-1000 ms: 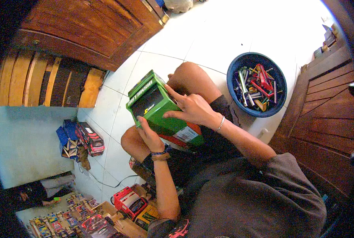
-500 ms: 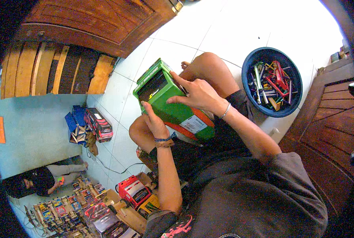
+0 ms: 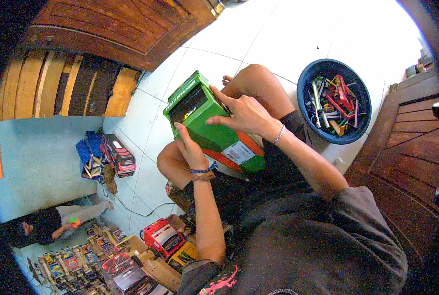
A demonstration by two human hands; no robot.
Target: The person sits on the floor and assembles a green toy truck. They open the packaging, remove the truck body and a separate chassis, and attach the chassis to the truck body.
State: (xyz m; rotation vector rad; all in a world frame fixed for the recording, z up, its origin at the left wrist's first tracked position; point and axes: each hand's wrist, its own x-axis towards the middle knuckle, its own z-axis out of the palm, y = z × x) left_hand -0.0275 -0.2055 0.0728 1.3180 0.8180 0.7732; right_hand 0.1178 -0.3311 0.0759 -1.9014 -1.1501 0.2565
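A green model truck body (image 3: 212, 136) rests across my lap, its dark windscreen (image 3: 189, 105) facing up and away to the left. An orange band and a white label (image 3: 237, 152) mark its side. My left hand (image 3: 192, 151) presses against the lower edge by the windscreen, thumb and fingers close together. From the other side my right hand (image 3: 247, 116) grips the body, its index finger along the upper edge and its thumb on the green side. Between them the hands hold the model; its underside is hidden.
A blue tub (image 3: 305, 115) of coloured scraps stands right. Model vehicles (image 3: 164, 238) crowd the lower left. A black-and-red model (image 3: 119, 155) sits beside a blue box (image 3: 89, 147) by the wall. Another person (image 3: 47, 223) is at far left. Wooden doors (image 3: 401, 162) flank the tiled floor.
The whole view has shifted slightly, so the surroundings sit a little further left. Both hands keep nearly the same hold on the model. The other person's hand with a bright object has moved slightly.
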